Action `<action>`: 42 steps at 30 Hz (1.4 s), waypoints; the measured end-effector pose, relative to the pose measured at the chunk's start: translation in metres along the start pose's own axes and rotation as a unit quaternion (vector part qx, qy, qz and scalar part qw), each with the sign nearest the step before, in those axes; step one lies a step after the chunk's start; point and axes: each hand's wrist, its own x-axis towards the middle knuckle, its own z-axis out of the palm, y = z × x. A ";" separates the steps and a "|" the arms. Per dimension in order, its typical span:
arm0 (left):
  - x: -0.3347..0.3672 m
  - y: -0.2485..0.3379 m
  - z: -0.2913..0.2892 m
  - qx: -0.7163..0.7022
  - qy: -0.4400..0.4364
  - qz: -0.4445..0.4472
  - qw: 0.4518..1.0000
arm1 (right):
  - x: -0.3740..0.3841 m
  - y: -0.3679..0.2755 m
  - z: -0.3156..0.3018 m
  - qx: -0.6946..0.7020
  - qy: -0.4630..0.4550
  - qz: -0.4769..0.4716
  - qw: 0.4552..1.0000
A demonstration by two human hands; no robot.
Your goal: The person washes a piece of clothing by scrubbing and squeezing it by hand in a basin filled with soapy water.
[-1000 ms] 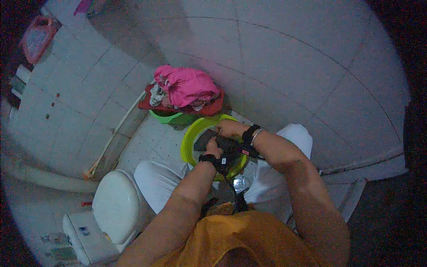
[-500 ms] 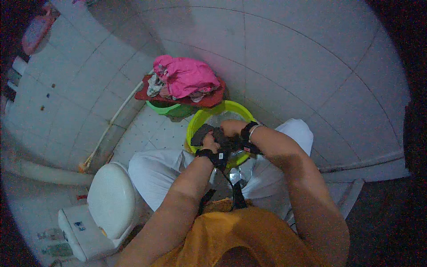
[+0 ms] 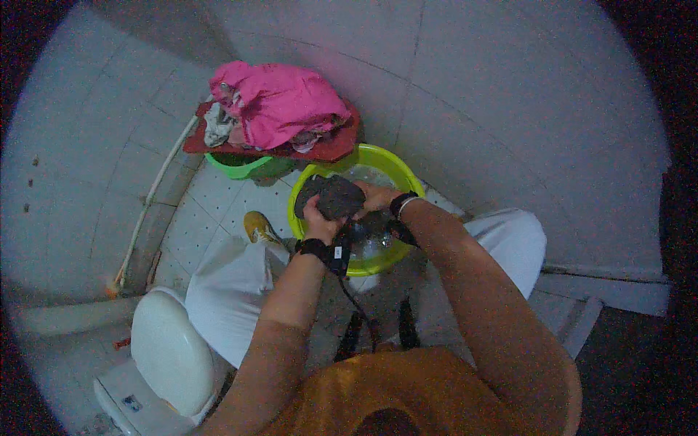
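Note:
Over a yellow-green basin (image 3: 398, 164), both of my hands are on a dark grey bundled cloth (image 3: 333, 196). My left hand (image 3: 320, 219) grips it from the near left side, with the thumb lying across it. At its right end, my right hand (image 3: 376, 198) is closed on the cloth, and its fingertips are partly hidden. Bubbly, glinting water (image 3: 372, 243) shows in the basin below my hands. Black bands circle both my wrists, and a cord hangs from the left one.
Beyond the basin, a red board (image 3: 320, 152) over a green tub (image 3: 240, 168) carries a heap of pink cloth (image 3: 291, 105) and greyish laundry. A white toilet (image 3: 173, 349) stands at left. Tiled walls close in the far side; a pale pipe (image 3: 156, 189) runs along the left.
The dark grey cloth has been lifted and now shows as a fuller bundle between my hands. My knees are wider apart, and a yellowish shoe has come into view.

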 end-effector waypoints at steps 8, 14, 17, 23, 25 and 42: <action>0.093 -0.025 -0.110 0.421 0.118 0.130 0.890 | 0.011 0.053 0.015 -0.058 0.135 0.098 0.984; 0.096 -0.037 -0.140 0.503 0.017 0.349 0.791 | -0.018 0.036 0.094 -0.299 0.254 -0.035 0.919; 0.068 -0.014 -0.094 0.403 0.041 0.072 0.911 | -0.029 0.021 0.083 -0.250 0.088 0.062 0.962; 0.014 -0.019 -0.023 0.201 -0.007 -0.035 0.979 | -0.013 0.050 0.092 0.093 0.394 0.136 0.904; -0.022 -0.006 -0.005 0.107 0.014 -0.070 0.992 | -0.026 -0.002 0.065 0.100 0.239 -0.090 0.962; -0.029 0.027 -0.009 -0.002 0.002 -0.014 1.000 | -0.040 0.024 0.060 0.192 0.226 0.046 0.954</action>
